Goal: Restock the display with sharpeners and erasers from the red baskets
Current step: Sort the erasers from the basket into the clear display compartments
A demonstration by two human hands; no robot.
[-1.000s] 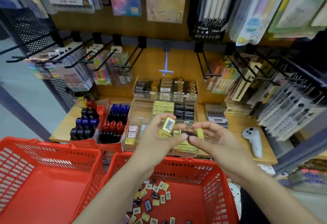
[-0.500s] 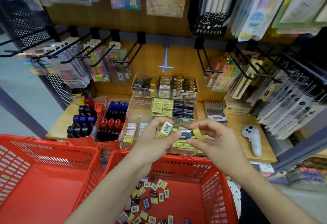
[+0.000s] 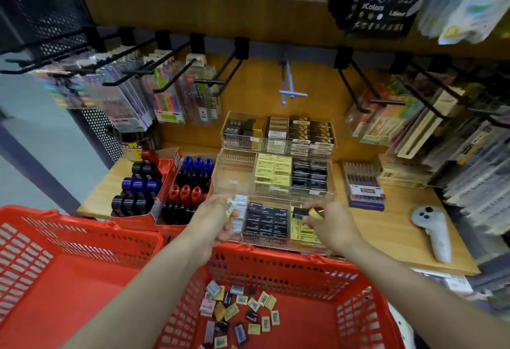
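Observation:
My left hand (image 3: 214,217) grips a few yellow erasers (image 3: 230,206) over the front left of the clear tiered display (image 3: 276,199). My right hand (image 3: 327,220) pinches a black eraser (image 3: 299,212) and a yellow eraser (image 3: 314,213) above the front row's right compartment, where yellow erasers (image 3: 302,231) lie. Black erasers (image 3: 266,219) fill the middle compartment of that row. Below my arms, the right red basket (image 3: 276,268) holds several loose erasers (image 3: 240,312) on its floor. The left red basket (image 3: 69,266) shows only its bare floor.
Red cartons of black, blue and red sharpeners (image 3: 165,186) stand left of the display on the wooden shelf (image 3: 400,227). A white controller (image 3: 433,231) lies at the right. Pen packs (image 3: 363,186) lie beside the display, and black hooks (image 3: 226,70) with hanging packs jut out above.
Both hands have moved apart and dropped toward the display's front row, the left going left with its yellow erasers and the right going right with the black and yellow ones.

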